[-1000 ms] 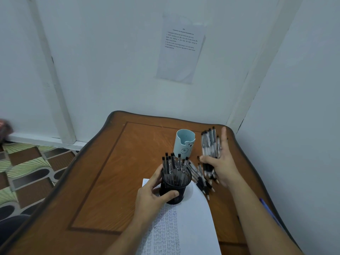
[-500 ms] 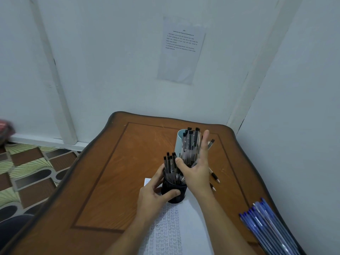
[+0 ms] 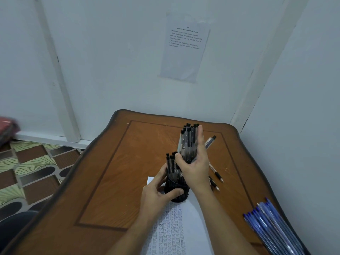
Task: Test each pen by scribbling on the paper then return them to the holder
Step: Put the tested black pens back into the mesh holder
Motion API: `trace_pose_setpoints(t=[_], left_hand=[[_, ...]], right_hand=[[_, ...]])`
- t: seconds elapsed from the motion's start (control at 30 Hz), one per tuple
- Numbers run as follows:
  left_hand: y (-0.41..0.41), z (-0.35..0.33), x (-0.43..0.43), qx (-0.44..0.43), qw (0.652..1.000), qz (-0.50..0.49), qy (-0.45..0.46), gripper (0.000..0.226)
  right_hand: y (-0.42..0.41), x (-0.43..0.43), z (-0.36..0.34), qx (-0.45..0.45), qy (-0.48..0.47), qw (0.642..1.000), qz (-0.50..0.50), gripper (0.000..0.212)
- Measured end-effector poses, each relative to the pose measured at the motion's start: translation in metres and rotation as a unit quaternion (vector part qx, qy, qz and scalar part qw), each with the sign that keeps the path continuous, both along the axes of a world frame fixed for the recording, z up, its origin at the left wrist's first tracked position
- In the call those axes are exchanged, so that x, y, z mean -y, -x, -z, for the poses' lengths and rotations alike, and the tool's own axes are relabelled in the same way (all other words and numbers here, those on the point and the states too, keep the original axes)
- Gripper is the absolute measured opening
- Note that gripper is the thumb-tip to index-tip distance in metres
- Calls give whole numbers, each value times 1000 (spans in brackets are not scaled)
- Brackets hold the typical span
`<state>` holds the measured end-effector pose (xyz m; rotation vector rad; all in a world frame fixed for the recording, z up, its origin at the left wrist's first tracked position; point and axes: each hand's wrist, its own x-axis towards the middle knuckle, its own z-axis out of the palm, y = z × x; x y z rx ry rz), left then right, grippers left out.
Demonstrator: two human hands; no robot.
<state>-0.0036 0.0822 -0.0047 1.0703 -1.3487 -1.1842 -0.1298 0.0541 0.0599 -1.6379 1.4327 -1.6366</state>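
Note:
A black mesh pen holder (image 3: 177,190) stands on the far end of the scribbled white paper (image 3: 181,229), with several black-capped pens sticking up from it. My left hand (image 3: 158,195) grips the holder from its left side, thumb across the front. My right hand (image 3: 195,166) grips a bundle of black pens (image 3: 189,142) upright, just above and right of the holder's mouth. The bundle hides most of a pale blue cup (image 3: 180,144) behind it.
Loose black pens (image 3: 215,173) lie on the wooden table (image 3: 117,173) right of my right hand. A pile of blue pens (image 3: 270,225) lies at the table's right front edge. White walls close the back and right; patterned floor at left.
My right hand swung the bundle of pens from the right of the table leftward to just over the holder. My left hand kept its grip on the holder.

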Motion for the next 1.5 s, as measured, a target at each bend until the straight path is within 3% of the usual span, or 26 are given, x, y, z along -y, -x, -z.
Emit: trace_pose_setpoints(t=[0.4, 1.07, 1.33, 1.5], left_hand=[[-1, -2, 0, 5, 1000, 6, 10, 87], [0, -4, -1, -3, 1000, 7, 10, 86], [0, 0, 1, -11, 1000, 3, -5, 88], [0, 2, 1, -11, 1000, -1, -4, 87]], right_hand=[[-7, -6, 12, -107, 13, 993, 56, 96], [10, -5, 30, -137, 33, 990, 1, 102], [18, 0, 22, -107, 67, 992, -15, 74], [25, -2, 17, -159, 43, 986, -32, 60]])
